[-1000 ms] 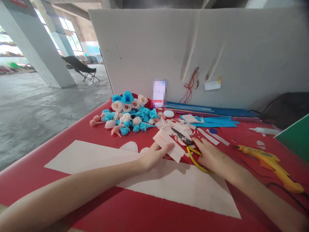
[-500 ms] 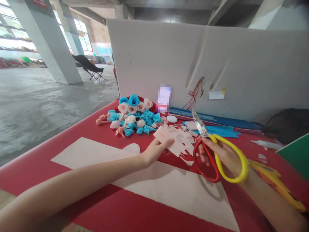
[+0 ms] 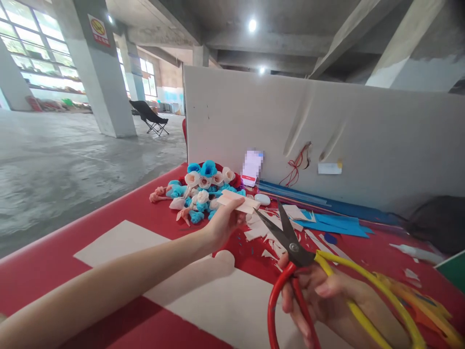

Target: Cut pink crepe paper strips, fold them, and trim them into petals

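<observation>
Left hand (image 3: 224, 224) holds paper (image 3: 250, 206); right hand (image 3: 332, 295), opened scissors (image 3: 294, 246).

One scissors (image 3: 296, 249), one chair (image 3: 148, 113), apparently one glue gun (image 3: 430, 306).

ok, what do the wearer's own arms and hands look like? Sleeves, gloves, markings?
Left forearm: bare, narrowing to the wrist. Left hand and right hand: ungloved. No sleeves, watch, bracelet, rings or markings visible.
</observation>
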Demonstrator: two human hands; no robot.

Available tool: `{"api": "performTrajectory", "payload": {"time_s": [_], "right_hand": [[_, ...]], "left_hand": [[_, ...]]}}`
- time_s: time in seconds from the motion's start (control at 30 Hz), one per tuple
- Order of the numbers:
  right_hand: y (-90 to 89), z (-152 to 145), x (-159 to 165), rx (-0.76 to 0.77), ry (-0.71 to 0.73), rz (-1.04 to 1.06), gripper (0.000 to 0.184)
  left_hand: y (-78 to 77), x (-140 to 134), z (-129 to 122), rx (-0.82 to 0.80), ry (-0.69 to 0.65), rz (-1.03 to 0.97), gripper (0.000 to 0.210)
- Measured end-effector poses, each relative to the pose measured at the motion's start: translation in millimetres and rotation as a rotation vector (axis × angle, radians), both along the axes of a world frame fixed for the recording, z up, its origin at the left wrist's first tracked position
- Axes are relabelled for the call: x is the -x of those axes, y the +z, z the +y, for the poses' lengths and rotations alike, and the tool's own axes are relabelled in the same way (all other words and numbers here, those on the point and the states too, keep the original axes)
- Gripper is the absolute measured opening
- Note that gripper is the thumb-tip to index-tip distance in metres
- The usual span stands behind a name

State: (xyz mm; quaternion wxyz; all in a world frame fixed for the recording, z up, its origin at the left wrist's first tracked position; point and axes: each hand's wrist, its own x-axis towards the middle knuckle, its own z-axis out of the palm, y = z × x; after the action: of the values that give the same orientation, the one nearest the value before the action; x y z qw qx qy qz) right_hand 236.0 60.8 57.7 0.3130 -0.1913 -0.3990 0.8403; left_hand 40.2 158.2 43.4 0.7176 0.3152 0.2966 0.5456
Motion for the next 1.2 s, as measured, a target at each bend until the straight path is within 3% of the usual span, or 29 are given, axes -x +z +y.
{"api": "performTrajectory", "payload": {"time_s": [0.37, 0.7, 0.97, 1.2], "right_hand": [[1.9, -3, 0, 0.009, 0.017, 0.068, 0.035], [-0.4, -5, 3, -0.037, -0.016, 0.087, 0.031], [6.4, -6, 3, -0.083, -0.015, -0.077, 0.027], [-2.4, -5, 0, -0.158, -0.007, -0.035, 0.023]], "left_hand": [[6.4, 1, -8, 0.014, -0.1, -0.036, 0.026], [7.4, 1, -15, -0.087, -0.151, 0.048, 0.025], [15.2, 7, -12, -0.204, -0.14, 0.175, 0.032], [22.1, 13, -14, -0.299, -0.218, 0.245, 0.032]]}}
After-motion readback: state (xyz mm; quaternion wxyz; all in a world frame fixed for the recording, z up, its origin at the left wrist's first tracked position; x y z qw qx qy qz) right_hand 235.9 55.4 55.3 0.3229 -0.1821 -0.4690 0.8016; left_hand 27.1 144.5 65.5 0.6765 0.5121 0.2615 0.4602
